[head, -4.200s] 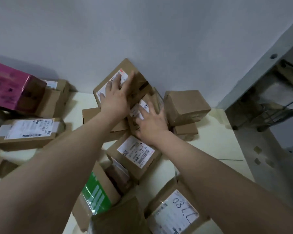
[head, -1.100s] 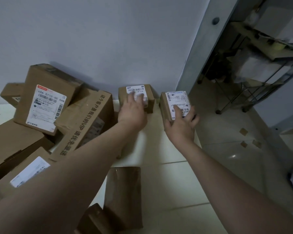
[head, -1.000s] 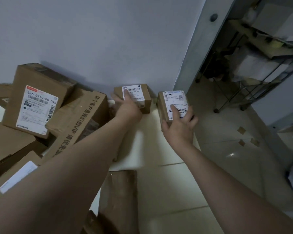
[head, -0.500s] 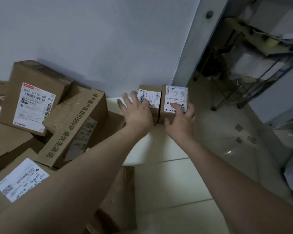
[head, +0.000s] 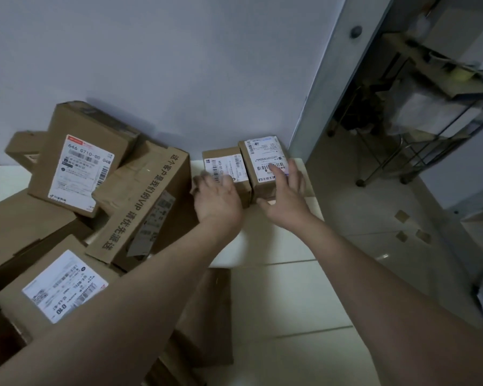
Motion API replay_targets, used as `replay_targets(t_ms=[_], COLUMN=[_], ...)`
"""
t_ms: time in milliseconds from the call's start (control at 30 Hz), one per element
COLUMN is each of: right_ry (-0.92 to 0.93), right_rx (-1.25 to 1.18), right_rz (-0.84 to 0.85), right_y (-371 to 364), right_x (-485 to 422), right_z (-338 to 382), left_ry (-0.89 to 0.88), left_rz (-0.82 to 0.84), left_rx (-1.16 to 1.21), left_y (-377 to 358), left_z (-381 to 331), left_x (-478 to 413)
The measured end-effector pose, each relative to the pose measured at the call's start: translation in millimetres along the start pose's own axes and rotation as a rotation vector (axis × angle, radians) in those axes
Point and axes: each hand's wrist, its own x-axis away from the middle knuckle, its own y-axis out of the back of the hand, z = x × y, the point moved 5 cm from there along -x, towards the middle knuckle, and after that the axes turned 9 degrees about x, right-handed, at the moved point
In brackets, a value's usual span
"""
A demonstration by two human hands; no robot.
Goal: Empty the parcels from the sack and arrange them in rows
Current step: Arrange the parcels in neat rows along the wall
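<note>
Left grip (head: pixel 218 197) and right grip (head: pixel 286 196) lie spread flat; nudge the left parcel (head: pixel 225 164) level with the touching right parcel (head: pixel 265 154), square against the far wall (head: pixel 179 65).

2 small labelled parcels stand touching, side by side against the wall (head: pixel 207 65). The left hand (head: pixel 218 196) rests on the left parcel (head: pixel 229 160), and the right hand (head: pixel 286 196) lies spread on the right parcel (head: pixel 262 154). Bigger cartons (head: pixel 140 196) are heaped at their left.

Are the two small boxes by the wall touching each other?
Touching. The head view shows the left small box flush against the right small box, side by side, with no gap visible between them.
</note>
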Motion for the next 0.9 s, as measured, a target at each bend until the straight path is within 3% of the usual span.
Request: replay_targets(t_ms=[100, 167, 267, 367, 500, 667, 767, 900], right_ry=[-0.163, -0.189, -0.071, 0.002, -0.069, -0.267, -0.377, -0.361], right_rx=[0.006, -0.085, -0.22, -0.164, 0.093, 0.163, 0.016, -0.536], right_rz=[-0.221, -0.253, 0.02, 0.279, 0.379, 0.426, 0.326, 0.206], right_y=[9, 8, -6, -19, -35, -54, -44, -13], right_x=[32, 53, 82, 117, 157, 193, 196, 184], right_z=[14, 27, 55, 87, 117, 122, 100, 59], left_ry=[-0.246, -0.267, -0.107, 0.083, 0.175, 0.148, 0.133, 0.123], left_rz=[-0.177, -0.328, -0.428, -0.334, -0.135, -0.241, -0.246, -0.205], left_rx=[0.075, 0.108, 0.125, 0.125, 0.201, 0.319, 0.447, 0.623], left_y=[29, 49, 74, 85, 84, 92, 100, 101], left_z=[-3, 10, 52, 96, 129, 142, 147, 141], left_x=[33, 50, 67, 81, 106, 138, 151, 160])
